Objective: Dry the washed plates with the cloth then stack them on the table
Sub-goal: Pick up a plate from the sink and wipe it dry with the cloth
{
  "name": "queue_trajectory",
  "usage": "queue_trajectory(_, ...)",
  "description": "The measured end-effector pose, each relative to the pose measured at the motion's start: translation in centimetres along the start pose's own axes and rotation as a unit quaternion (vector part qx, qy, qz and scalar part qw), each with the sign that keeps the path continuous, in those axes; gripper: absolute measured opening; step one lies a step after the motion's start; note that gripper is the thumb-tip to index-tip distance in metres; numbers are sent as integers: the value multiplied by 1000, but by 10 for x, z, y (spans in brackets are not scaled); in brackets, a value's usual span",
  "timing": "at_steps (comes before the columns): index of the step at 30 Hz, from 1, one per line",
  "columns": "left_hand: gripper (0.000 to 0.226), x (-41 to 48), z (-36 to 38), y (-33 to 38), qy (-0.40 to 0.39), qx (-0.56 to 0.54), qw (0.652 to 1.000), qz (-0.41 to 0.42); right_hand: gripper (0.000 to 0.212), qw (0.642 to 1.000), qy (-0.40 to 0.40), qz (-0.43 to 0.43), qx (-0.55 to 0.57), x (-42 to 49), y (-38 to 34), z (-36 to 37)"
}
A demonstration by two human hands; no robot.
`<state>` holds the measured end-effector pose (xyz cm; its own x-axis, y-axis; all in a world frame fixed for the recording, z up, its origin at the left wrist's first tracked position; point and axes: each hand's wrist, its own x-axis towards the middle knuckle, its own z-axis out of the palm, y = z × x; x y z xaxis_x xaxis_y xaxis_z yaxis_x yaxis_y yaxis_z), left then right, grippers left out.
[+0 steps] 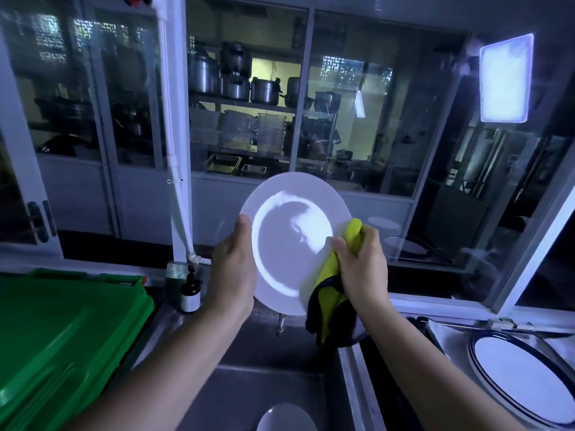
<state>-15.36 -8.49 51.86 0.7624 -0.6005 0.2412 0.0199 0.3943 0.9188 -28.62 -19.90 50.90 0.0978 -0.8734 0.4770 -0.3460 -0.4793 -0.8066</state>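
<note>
Head view: your left hand (pixel 231 272) grips the left rim of the white plate (pixel 292 231), with the thumb on its face and the fingers hidden behind it. Your right hand (pixel 364 265) is closed around the yellow-green cloth (pixel 329 303) and presses it against the plate's right rim. The cloth's dark-edged end hangs below that hand. You hold the plate nearly upright, its face towards you, in the centre of the frame above the steel sink (pixel 249 384). A second white plate (pixel 284 418) lies in the sink, cut off by the bottom edge. At the lower right, a blue-rimmed plate (pixel 522 374) lies on the table (pixel 457 368) beside the sink. A green plastic bin (pixel 62 337) fills the lower left, and a dark labelled bottle (pixel 190 290) stands just beside it. Across the upper frame, glass panes (pixel 357 135) show shelves of metal pots (pixel 236 79).
</note>
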Motion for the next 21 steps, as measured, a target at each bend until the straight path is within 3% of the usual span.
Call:
queue_trajectory(3,44,-2,3,-5,12,-1,1000,-7,52,970,46,-140,-193,11,-10,2)
queue_trajectory(5,42,-4,8,-7,19,1,1000,-5,54,944,66,-204,-252,14,-19,8)
queue_trajectory(9,44,-4,15,-9,32,18,999,4,52,932,32,-281,-227,5,-31,22)
queue_trajectory(11,49,-2,16,-9,29,23,999,-7,50,922,-14,-334,-195,-5,-33,30)
queue_trajectory(15,36,6,14,-6,8,-31,999,-27,50,894,-113,-412,-137,-27,-31,38)
queue_trajectory(18,44,7,6,-3,16,-47,996,-70,45,866,-164,-459,-114,-38,-20,37)
queue_trajectory(21,48,9,-2,-5,60,-25,995,-77,39,853,-158,-481,-126,-37,2,28)
